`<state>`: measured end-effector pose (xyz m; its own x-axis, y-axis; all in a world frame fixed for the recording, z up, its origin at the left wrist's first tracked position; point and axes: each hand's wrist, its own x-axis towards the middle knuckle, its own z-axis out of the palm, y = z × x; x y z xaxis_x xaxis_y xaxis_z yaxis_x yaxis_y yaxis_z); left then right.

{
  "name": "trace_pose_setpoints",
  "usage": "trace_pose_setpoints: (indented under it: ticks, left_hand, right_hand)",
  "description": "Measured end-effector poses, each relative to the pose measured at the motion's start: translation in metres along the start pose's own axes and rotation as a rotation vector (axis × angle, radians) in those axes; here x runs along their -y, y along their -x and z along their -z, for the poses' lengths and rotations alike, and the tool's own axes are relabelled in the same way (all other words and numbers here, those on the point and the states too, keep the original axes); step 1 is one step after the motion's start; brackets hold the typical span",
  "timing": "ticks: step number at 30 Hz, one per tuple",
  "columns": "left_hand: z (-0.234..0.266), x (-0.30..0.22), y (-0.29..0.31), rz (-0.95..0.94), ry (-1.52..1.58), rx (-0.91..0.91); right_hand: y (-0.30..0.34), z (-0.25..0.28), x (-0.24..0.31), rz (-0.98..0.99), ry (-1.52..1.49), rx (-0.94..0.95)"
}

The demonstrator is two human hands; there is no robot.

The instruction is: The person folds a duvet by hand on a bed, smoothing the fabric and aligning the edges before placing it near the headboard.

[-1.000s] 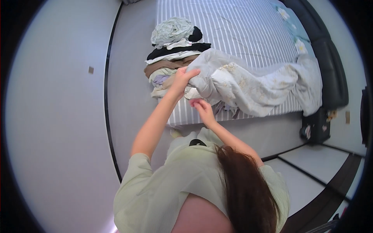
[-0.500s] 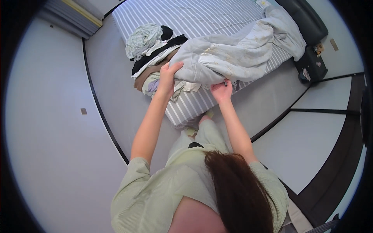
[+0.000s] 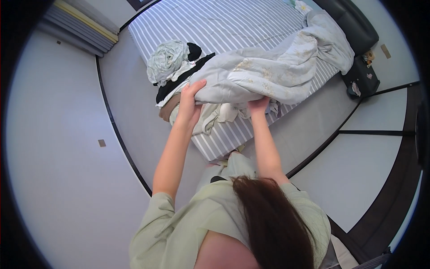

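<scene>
Grey quilt point(image 3: 273, 74) with gold floral patches lies bunched along the near side of a striped bed point(image 3: 210, 24), stretching from both hands to the black headboard point(image 3: 349, 22). The left hand point(image 3: 190, 99) pinches its left end, thumb on top, fingers beneath. The right hand point(image 3: 258, 106) is under the near edge, farther from the left hand than a second ago; its fingers, partly visible half a second ago, are now hidden, so their grip cannot be told. More pale clothes point(image 3: 227, 112) show between the hands. Nightstand point(image 3: 365, 80) markings are too small to read
</scene>
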<state>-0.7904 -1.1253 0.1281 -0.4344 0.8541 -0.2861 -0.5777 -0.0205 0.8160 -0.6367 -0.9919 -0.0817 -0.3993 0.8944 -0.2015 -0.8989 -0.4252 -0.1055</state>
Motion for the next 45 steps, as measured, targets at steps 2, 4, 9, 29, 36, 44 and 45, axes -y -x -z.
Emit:
trace_pose_setpoints:
  ticks: [2, 4, 9, 29, 36, 44, 45]
  left_hand:
    - [-0.003, 0.001, 0.002, -0.011, 0.089, -0.049]
    - [-0.004, -0.005, 0.004, -0.007, 0.095, -0.046]
    - [0.006, -0.017, -0.005, 0.024, 0.080, -0.008]
    - [0.175, -0.156, -0.117, -0.056, 0.049, 0.167]
    - [0.229, -0.185, -0.106, -0.168, 0.179, 0.153]
    - [0.243, -0.169, -0.082, -0.230, -0.015, 0.233]
    - [0.248, -0.167, -0.082, -0.221, 0.015, 0.190]
  right_hand:
    - [-0.005, 0.002, -0.002, -0.139, -0.136, 0.113]
    - [-0.002, -0.004, -0.016, -0.290, -0.269, 0.221]
    - [-0.004, -0.023, -0.043, -0.047, -0.140, 0.140]
    - [0.114, -0.216, -0.086, 1.058, 0.403, -0.447]
    - [0.114, -0.144, -0.114, 0.839, 0.205, -0.270]
    - [0.084, -0.060, -0.101, 0.289, -0.059, -0.649]
    - [0.087, -0.062, -0.094, 0.328, 0.026, -0.610]
